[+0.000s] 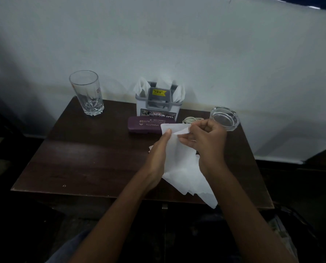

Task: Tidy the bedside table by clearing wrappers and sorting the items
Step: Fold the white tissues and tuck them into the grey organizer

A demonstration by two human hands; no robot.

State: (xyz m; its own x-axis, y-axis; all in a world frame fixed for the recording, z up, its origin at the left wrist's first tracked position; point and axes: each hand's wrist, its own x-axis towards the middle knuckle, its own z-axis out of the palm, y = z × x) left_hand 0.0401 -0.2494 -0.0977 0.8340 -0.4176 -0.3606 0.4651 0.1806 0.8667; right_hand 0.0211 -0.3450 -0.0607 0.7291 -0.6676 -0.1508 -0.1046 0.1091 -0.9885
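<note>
Dark wood forms the bedside table point(82, 158), set against a pale wall point(177, 44), and we work over its right half. Our left hand point(158, 154) pinches the tissue point(179, 160) with the thumb on its near face; the fingers behind it are hidden. Our right hand point(207, 137), fingers curled, pinches the tissue's upper edge, folding a corner over. The tissue is raised between both hands, and its lower layers trail down, with one corner hanging past the front edge. It looks like several sheets, though we cannot count them.

Left of our hands the surface is bare wood from the front edge to the back, the widest room for moving. To the right only a narrow strip runs along the right edge.

Just behind our hands lies one purple case point(143, 126), flat and closed, its right end hidden by the tissue. One pale cord point(191, 119) is coiled between the case and the ashtray point(224, 118), partly hidden by our right hand.

One white holder point(156, 109) stands at the middle of the back edge, just behind the case. White napkins point(142, 87) stick up at its left and right ends, and a grey piece with a yellow label fills the middle. One clear ashtray sits near the back right corner. One clear glass point(87, 93) stands upright at the back left corner, well apart from the rest.
</note>
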